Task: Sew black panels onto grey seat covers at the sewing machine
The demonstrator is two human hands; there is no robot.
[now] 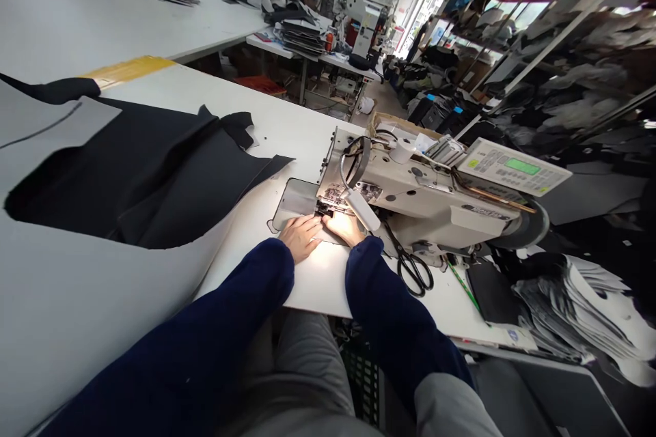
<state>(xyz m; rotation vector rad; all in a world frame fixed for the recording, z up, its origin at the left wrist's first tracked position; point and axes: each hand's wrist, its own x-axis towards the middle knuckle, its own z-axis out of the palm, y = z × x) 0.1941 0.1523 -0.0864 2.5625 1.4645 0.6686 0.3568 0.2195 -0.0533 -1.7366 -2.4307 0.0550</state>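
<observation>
My left hand lies on the sewing machine's bed with its fingers stretched out toward the needle area. My right hand is close beside it, under the machine head. Its thumb points at the left fingertips; the other fingers are mostly hidden. A small dark piece of material shows at the fingertips below the presser foot; its full shape is covered. The sewing machine has a small lit lamp shining on both hands. Black-handled scissors lie right of my right wrist.
Large black fabric pieces spread over the white table at left. A control panel tops the machine. A green pencil and stacked cut pieces lie at right. Behind, another table carries stacked pieces.
</observation>
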